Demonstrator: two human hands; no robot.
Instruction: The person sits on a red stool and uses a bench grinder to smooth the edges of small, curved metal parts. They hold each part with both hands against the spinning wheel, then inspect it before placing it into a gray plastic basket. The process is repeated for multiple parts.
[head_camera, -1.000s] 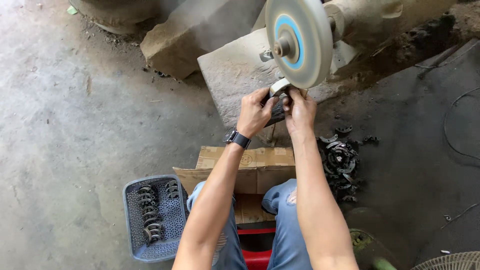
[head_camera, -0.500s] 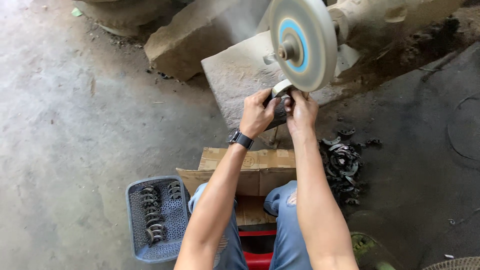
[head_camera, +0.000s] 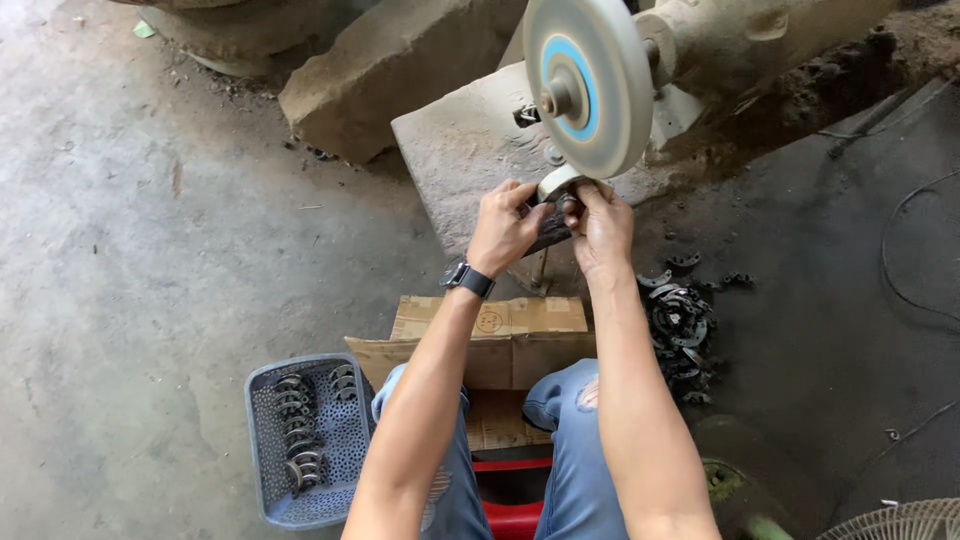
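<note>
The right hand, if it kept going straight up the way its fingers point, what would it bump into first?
Probably the grinding wheel: the right hand points up at its lower rim, with only the small metal part between them.

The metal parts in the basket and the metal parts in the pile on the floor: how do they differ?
The basket parts lie in neat rows inside a grey perforated basket, at the person's left. The pile parts lie in a loose, tangled heap on the bare floor, at the person's right, with a few scattered apart. Both are small, curved, dark metal pieces.
</note>
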